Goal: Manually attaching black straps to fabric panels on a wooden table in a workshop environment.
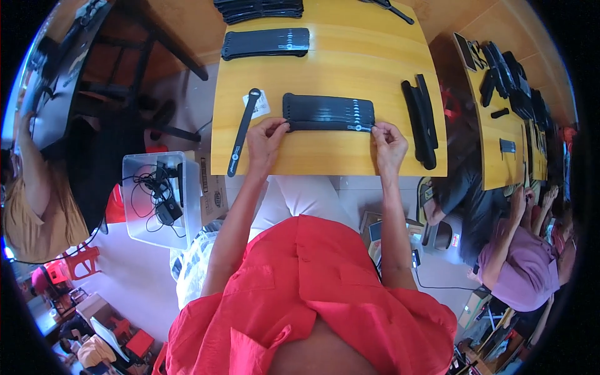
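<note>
On the yellow wooden table (350, 69) lies an overlapping row of flat black straps (325, 107), with rounded ends and pale marks near the right side. My left hand (265, 145) pinches the left end of the nearest black strap (322, 127) between thumb and fingers. At its other end, my right hand (390, 149) holds the same strap, fingers closed. That strap lies along the row's near edge. Left of my left hand, a single black strap (242, 137) with a holed round end lies slanted, partly over a small white label (261, 105).
Another row of black straps (265, 44) and a thick black pile (259, 9) sit farther back. Long black pieces (420, 122) lie along the right edge. A clear plastic bin (153, 231) with cables stands left of the table. Other people work at both sides.
</note>
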`<state>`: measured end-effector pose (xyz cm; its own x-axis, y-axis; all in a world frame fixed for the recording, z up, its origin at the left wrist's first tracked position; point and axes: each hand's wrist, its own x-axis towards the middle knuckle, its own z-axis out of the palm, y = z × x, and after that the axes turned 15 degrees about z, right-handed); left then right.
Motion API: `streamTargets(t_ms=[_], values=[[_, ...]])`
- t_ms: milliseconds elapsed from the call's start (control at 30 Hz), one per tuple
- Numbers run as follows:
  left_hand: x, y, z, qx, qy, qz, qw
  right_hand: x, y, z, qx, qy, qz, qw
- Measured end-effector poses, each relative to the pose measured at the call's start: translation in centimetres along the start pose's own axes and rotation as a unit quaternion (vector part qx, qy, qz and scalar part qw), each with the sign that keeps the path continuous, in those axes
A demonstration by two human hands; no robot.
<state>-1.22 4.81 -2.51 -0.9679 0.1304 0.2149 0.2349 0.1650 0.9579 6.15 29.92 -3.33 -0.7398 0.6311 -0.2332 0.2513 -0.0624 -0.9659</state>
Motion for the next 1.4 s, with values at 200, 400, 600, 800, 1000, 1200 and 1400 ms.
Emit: streamTargets(t_ms=[200, 400, 600, 800, 1000, 1200, 1400], values=[[-0.3, 0.4, 0.3, -0.007, 0.012, -0.025, 1.0, 0.4, 1.2, -0.3, 0.022, 0.003, -0.015, 1.0], [-0.2, -0.1, 0.6, 0.013, 0.041, -0.011, 0.999, 0.3, 1.0, 0.0, 0.015, 0.012, -0.021, 1.0], [0.1, -0.1, 1.1, 0.065, 0.059, 0.028, 0.996, 0.5, 1.0, -0.1, -0.002, 0.024, -0.025, 0.999], [0.3, 0.4, 1.1, 0.075, 0.049, -0.014, 0.996, 0.7, 1.1, 0.1, -0.009, 0.038, -0.042, 0.998], [0.4, 0.3, 1.2, 0.074, 0.064, -0.007, 0.995, 0.6, 0.7, 0.2, -0.033, 0.046, -0.053, 0.997], [0.4, 0.7, 1.4, 0.059, 0.06, -0.024, 0.996, 0.6, 0.8, 0.0, -0.062, 0.059, -0.06, 0.995], [0.4, 0.8, 1.3, 0.087, 0.052, -0.014, 0.995, 0.5, 0.5, 0.1, -0.083, 0.068, -0.062, 0.992]])
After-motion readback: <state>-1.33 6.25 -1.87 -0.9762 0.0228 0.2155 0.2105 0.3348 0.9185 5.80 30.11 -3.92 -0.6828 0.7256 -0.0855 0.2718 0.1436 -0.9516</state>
